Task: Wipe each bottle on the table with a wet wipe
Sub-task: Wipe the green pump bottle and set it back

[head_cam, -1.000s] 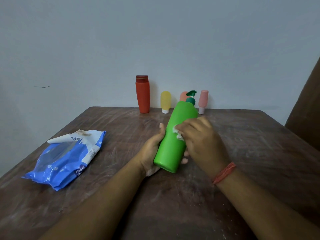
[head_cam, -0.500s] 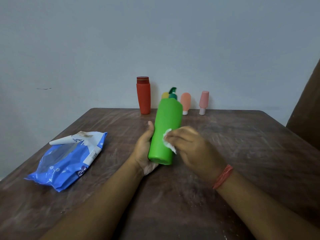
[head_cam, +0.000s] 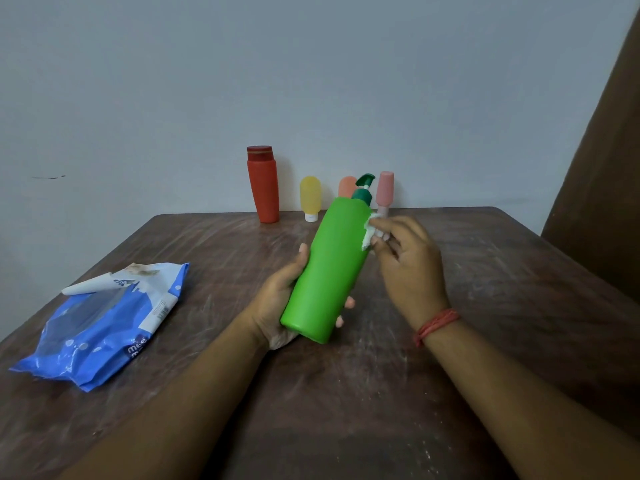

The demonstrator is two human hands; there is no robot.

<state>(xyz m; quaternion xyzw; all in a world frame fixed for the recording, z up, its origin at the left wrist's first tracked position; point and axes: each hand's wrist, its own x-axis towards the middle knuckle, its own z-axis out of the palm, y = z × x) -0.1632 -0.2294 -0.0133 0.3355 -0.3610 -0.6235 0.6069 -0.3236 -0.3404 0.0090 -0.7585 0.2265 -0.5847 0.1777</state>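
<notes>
A green pump bottle (head_cam: 329,268) tilts above the brown surface (head_cam: 485,306), the left hand (head_cam: 277,303) in a closed grip around its base. The right hand (head_cam: 405,268) pinches a white wet wipe (head_cam: 369,233) against its shoulder. 4 small bottles (head_cam: 263,185) stand behind; a blue wipe pack (head_cam: 100,327) lies left.

Scuffed dark wooden table (head_cam: 485,306), plain pale grey wall (head_cam: 311,81) behind, brown panel (head_cam: 609,168) at right edge

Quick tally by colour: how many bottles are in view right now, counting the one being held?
Green pump bottle, held: 1
Red bottle: 1
Yellow bottle: 1
Orange bottle, partly hidden: 1
Pink bottle: 1
Total: 5 bottles
</notes>
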